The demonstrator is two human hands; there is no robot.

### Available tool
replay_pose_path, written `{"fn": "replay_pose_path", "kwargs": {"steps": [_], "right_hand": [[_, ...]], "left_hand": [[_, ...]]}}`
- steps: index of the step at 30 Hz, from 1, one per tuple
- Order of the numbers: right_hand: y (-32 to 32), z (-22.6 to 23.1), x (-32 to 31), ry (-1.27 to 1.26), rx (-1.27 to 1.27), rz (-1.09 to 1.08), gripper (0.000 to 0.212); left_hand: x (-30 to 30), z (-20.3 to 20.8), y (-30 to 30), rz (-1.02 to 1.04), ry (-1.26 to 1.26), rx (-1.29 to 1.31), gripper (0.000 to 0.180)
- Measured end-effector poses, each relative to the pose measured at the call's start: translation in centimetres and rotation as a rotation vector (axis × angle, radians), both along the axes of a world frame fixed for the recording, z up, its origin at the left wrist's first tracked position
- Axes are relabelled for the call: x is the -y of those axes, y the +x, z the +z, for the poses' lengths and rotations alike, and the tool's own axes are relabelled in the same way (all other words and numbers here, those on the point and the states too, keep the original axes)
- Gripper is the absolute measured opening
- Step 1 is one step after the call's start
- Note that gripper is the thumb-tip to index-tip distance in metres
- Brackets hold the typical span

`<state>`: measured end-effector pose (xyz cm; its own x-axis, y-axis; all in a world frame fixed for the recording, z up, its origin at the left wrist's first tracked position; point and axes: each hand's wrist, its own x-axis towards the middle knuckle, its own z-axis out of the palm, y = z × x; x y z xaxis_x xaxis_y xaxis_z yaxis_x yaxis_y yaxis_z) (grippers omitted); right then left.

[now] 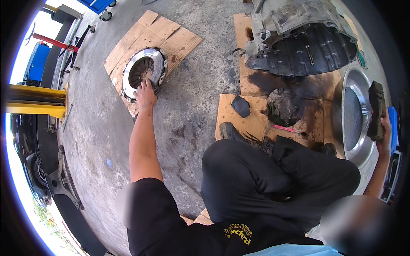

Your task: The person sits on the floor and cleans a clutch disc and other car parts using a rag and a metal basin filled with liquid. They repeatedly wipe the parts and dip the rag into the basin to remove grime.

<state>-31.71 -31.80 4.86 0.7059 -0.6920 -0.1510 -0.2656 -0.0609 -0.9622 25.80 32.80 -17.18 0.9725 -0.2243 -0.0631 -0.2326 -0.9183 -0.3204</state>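
Note:
At the upper left, a round clutch pressure plate (pixel 159 64) with a shiny metal ring and dark inner fingers rests on cardboard. My left hand (pixel 146 94) grips its near rim, fingers reaching over the ring toward the central opening. On the far right, my right hand (pixel 385 130) holds a dark, dirty, oblong block (pixel 376 112) with a rough surface; its exact kind is unclear. Just left of that block is a wide metal basin (pixel 338 113), with dark liquid or a dark bottom inside.
A large transmission housing (pixel 301 36) stands on oil-stained cardboard (pixel 245 83) ahead. Nearer lie a dirty crumpled rag (pixel 285 106), a pink-handled brush (pixel 285 128) and a black angular piece (pixel 240 106). My crossed legs (pixel 247 170) are close by. A yellow post base (pixel 38 101) stands left.

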Motion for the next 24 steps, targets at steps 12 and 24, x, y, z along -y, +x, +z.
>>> {"fn": "replay_pose_path", "kwargs": {"steps": [12, 24], "right_hand": [[-5.6, 2.3, 2.3, 0.161, 0.068, -0.231, 0.061], [-4.5, -1.0, 4.4, 0.167, 0.284, -0.005, 0.062]], "left_hand": [[3.0, 6.8, -1.7, -0.146, -0.037, -0.154, 0.076], [2.9, 10.9, -0.7, -0.247, -0.319, -0.545, 0.068]]}}
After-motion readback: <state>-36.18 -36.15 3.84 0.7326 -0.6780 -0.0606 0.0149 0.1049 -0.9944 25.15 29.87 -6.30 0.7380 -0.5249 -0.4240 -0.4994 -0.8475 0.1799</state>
